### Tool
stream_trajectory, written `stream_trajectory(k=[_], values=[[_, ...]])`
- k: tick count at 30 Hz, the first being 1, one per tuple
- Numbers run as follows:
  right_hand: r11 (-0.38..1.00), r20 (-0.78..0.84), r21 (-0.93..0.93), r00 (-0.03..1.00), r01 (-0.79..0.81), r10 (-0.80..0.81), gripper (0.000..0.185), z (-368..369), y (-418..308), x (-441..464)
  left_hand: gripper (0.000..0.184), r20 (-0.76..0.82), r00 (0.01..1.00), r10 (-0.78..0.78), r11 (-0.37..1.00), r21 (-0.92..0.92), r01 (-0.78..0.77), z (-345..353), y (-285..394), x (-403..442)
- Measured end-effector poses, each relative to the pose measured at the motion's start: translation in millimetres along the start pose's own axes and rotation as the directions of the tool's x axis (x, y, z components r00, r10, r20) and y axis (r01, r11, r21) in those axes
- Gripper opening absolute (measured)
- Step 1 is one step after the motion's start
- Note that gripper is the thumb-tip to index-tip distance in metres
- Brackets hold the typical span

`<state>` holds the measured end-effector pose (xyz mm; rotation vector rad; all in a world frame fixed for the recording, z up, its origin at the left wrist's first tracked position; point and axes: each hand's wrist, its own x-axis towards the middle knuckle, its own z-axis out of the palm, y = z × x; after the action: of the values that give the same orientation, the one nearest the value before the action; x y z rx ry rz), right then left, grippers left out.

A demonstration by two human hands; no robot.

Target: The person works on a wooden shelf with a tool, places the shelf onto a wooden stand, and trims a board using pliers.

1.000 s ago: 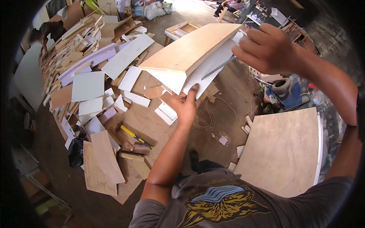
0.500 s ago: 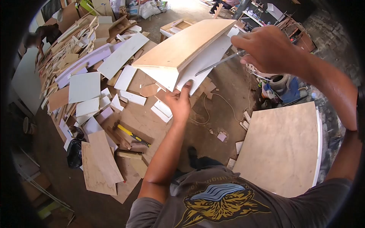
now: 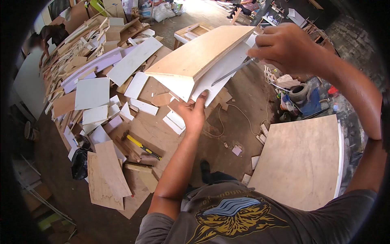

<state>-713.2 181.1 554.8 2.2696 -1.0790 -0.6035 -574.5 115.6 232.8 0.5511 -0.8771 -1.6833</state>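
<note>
Hammer (image 3: 140, 144), loose boards (image 3: 92, 94) nearby; left fingers (image 3: 202, 96) clamped on wooden box (image 3: 203, 51), right fingers (image 3: 266, 40) around thin tool (image 3: 231, 73).

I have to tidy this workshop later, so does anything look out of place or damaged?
Yes: boards and offcuts lie in a jumbled heap at picture left, overlapping at all angles, and a cord trails loosely across the floor. No damage stands out on the wooden piece in the left hand.
</note>
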Motion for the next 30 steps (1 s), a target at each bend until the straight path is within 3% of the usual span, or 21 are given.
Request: stream_trajectory(k=[4, 8, 10, 14, 17, 20, 23, 26, 30], values=[[0.997, 0.035, 0.052, 0.998, -0.062, 0.061, 0.037, 2, -7, -9, 0.026, 0.019, 0.998, -0.053, 0.996, 0.069, 0.052, -3, 3, 0], [0.990, 0.019, 0.114, 0.996, -0.084, 0.082, 0.037, 1, -10, -14, 0.020, -0.012, 0.999, 0.030, 1.000, 0.006, -0.030, 4, 7, -2], [0.999, -0.046, -0.029, 0.999, -0.029, 0.028, 0.034, 0, -12, -11, 0.018, -0.013, 0.996, 0.087, 0.996, -0.006, -0.087, 6, 6, -3], [0.924, -0.107, -0.361, 0.978, 0.127, -0.177, 0.030, -6, -13, 3, 0.018, -0.007, 0.999, -0.052, 0.998, 0.043, 0.052, -1, 2, -2], [0.899, -0.179, -0.395, 0.944, 0.188, -0.276, 0.011, -2, -10, 13, 0.018, -0.052, 0.996, -0.069, 0.995, 0.062, 0.072, 0, 2, -3], [0.919, -0.106, -0.367, 0.975, 0.145, -0.197, 0.013, -4, -14, 22, 0.023, -0.061, 0.998, 0.017, 0.995, 0.096, -0.011, -3, -11, 0], [0.983, 0.178, -0.126, 0.972, -0.131, 0.153, 0.019, -9, -22, 25, 0.025, -0.052, 0.998, 0.048, 0.989, 0.144, -0.040, -4, -10, -1], [0.948, 0.327, 0.041, 0.901, -0.317, 0.287, 0.025, -21, -20, 34, 0.021, -0.045, 0.999, -0.005, 0.993, 0.115, 0.010, -1, -3, -3], [0.983, 0.204, 0.003, 0.963, -0.183, 0.178, 0.029, -18, -19, 30, 0.019, -0.058, 0.996, -0.061, 0.995, 0.075, 0.065, 1, 7, -5]])
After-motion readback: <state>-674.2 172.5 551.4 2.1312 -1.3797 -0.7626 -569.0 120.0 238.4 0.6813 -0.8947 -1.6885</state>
